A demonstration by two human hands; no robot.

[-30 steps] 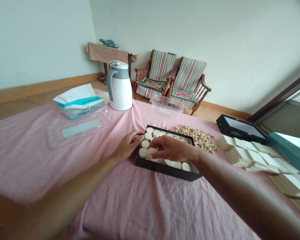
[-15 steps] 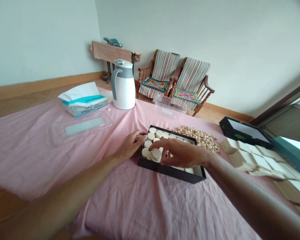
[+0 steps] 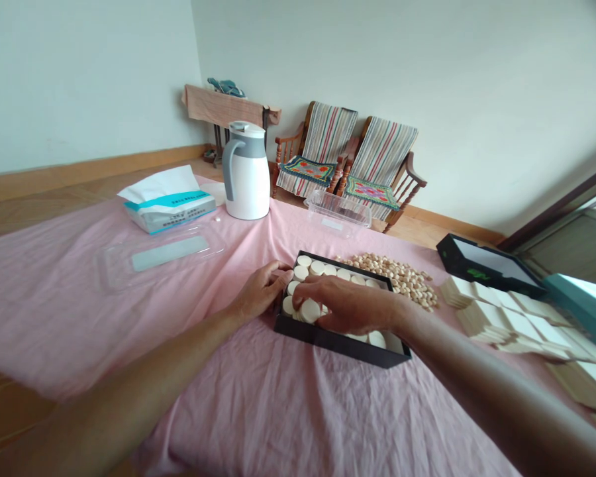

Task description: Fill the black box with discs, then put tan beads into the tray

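A black box (image 3: 338, 342) sits on the pink cloth, filled with stacks of round, pale wooden discs (image 3: 302, 261). At its left end, my left hand (image 3: 264, 289) grips the wall, with the fingertips at the rim. My right hand (image 3: 350, 303) reaches over the box from the right. Its thumb and fingers close around a small stack of discs (image 3: 310, 311) near the front left corner. The palm and wrist hide the discs in the middle of the box.
Behind the box lies a heap of small pale pieces (image 3: 397, 275). To the right are stacked flat wooden pieces (image 3: 521, 324) and a black lid-like tray (image 3: 481, 262). A white jug (image 3: 251, 182), tissue pack (image 3: 171, 209), clear lid (image 3: 163, 255) and clear container (image 3: 338, 215) stand farther back.
My right hand's fingers have closed in around the stack of discs, and the hand has shifted slightly left. My left hand stays at the box's left end.
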